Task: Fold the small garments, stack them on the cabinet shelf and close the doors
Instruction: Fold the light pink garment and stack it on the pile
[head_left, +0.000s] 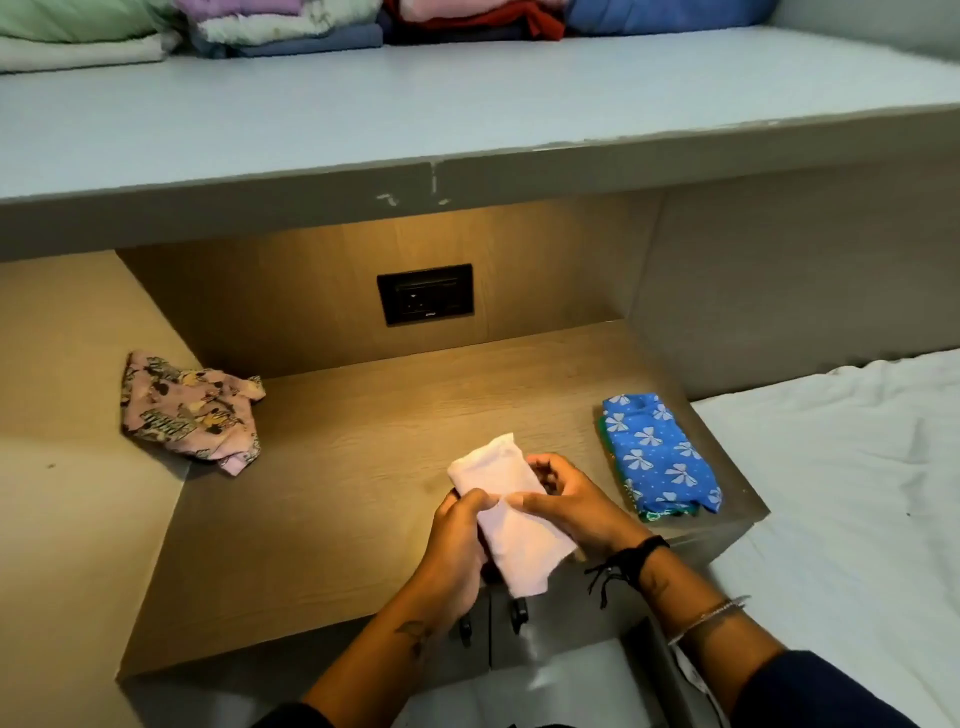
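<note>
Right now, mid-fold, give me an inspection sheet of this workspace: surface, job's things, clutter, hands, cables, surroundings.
Surface: wooden cabinet top, lit, beneath a grey shelf.
Job's things: pale pink garment, folded narrow, held near the front edge; blue bow-print garment folded at the right, on a green garment; cartoon-print garment crumpled at the left.
Clutter: nothing seen.
Hands: left hand grips the pale pink garment's left side; right hand pinches its right edge.
Cables: nothing seen; black socket panel on the back wall.
Surroundings: folded clothes on the grey shelf; white bedsheet to the right; dark handles below the front edge.
</note>
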